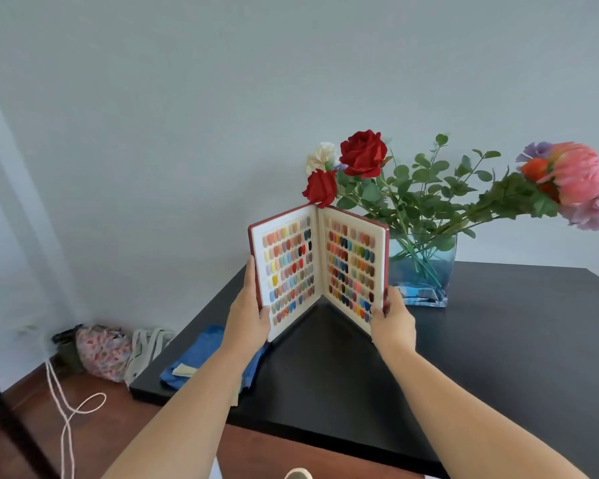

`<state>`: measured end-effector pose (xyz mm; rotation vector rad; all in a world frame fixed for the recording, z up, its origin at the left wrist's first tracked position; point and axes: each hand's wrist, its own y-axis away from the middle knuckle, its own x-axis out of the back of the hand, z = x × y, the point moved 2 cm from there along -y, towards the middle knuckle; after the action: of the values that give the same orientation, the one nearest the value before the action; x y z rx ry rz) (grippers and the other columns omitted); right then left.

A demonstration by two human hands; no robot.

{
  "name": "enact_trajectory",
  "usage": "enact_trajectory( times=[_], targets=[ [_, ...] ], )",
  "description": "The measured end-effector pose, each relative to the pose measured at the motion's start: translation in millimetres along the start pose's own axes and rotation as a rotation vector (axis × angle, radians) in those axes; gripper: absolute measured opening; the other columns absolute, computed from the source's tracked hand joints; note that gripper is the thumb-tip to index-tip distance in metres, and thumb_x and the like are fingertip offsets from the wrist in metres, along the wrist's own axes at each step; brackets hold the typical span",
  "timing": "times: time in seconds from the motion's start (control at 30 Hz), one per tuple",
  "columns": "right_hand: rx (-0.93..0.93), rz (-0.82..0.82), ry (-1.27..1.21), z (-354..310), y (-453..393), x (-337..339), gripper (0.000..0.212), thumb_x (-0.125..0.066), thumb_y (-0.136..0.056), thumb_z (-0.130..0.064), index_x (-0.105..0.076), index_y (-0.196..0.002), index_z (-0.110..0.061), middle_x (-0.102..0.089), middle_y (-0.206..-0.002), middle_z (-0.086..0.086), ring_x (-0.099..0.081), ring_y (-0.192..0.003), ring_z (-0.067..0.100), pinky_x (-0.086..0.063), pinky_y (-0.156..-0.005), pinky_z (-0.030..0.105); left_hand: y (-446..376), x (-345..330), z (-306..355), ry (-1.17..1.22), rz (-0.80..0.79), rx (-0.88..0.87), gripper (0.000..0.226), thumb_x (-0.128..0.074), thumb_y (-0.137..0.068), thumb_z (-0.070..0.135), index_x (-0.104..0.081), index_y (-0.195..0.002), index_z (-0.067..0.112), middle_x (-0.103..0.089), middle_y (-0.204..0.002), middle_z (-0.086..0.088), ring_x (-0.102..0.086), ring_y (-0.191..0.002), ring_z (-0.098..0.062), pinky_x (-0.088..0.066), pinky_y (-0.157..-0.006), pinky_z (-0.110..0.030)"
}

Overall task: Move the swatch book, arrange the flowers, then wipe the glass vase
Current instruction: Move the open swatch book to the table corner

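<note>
The red-covered swatch book (317, 267) stands open and upright on the black table (481, 357), showing rows of coloured chips. My left hand (248, 314) grips its left cover edge, and my right hand (391, 321) grips its right cover edge. Right behind the book stands a blue-tinted glass vase (424, 271), partly hidden by the book. It holds the flowers (363, 157): red roses, a white bloom, green sprigs and pink and purple blooms leaning far right. A blue cloth (201, 357) lies on the table's left corner, partly under my left forearm.
The table's left corner juts over a brown wooden floor (42, 426). A floral bag (102, 350) and a pale tote (146, 344) lie on the floor by the wall, with a white cord (68, 409) trailing. A dark post (0, 413) rises at the left edge.
</note>
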<state>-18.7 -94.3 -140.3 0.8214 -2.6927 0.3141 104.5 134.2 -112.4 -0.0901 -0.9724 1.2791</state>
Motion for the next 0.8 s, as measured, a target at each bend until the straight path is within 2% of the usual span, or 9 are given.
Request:
enact_trajectory(
  times=[0.13,0.3,0.47,0.67,0.8],
  targets=[
    [0.042,-0.006,0.062,-17,-15,-37,0.037,-0.056,-0.094,-0.018,-0.041,-0.126,-0.03,-0.061,-0.122,0.003,-0.066,-0.1,0.029,-0.06,-0.072,0.047,-19,0,-20,-0.028,0.009,0.015,0.115,-0.065,-0.086,0.002,0.017,-0.145,0.056,-0.055,-0.137,0.002,-0.06,-0.115,-0.02,-0.055,-0.084,-0.048],
    [0.076,0.01,0.086,-27,-44,-68,0.038,-0.056,-0.094,-0.019,-0.041,-0.127,-0.03,-0.062,-0.121,0.004,-0.066,-0.1,0.03,-0.058,-0.074,0.049,-49,-8,-41,-0.029,-0.008,0.065,0.116,-0.062,-0.088,-0.001,0.021,-0.143,0.057,-0.052,-0.142,-0.002,-0.058,-0.12,-0.021,-0.054,-0.092,-0.049],
    [0.091,0.034,0.091,-30,-78,-87,0.035,-0.054,-0.095,-0.02,-0.041,-0.126,-0.031,-0.063,-0.12,0.002,-0.067,-0.098,0.029,-0.058,-0.071,0.047,-85,-22,-53,0.019,-0.033,0.06,0.115,-0.064,-0.088,0.0,0.018,-0.143,0.058,-0.05,-0.144,0.001,-0.056,-0.123,-0.02,-0.051,-0.097,-0.051],
    [0.086,0.016,0.042,-23,-99,-115,0.032,-0.049,-0.097,-0.02,-0.04,-0.126,-0.032,-0.064,-0.119,0.0,-0.066,-0.097,0.026,-0.057,-0.074,0.045,-121,-29,-77,-0.013,-0.007,0.035,0.113,-0.066,-0.087,0.001,0.013,-0.146,0.057,-0.049,-0.144,0.001,-0.057,-0.122,-0.021,-0.053,-0.092,-0.048],
    [0.099,0.0,0.051,-23,-110,-130,0.036,-0.05,-0.097,-0.02,-0.037,-0.128,-0.033,-0.063,-0.121,-0.001,-0.066,-0.1,0.026,-0.057,-0.074,0.044,-139,-33,-95,-0.033,-0.004,0.05,0.114,-0.066,-0.088,0.002,0.015,-0.145,0.058,-0.05,-0.144,-0.001,-0.057,-0.122,-0.022,-0.052,-0.095,-0.05]
  ],
)
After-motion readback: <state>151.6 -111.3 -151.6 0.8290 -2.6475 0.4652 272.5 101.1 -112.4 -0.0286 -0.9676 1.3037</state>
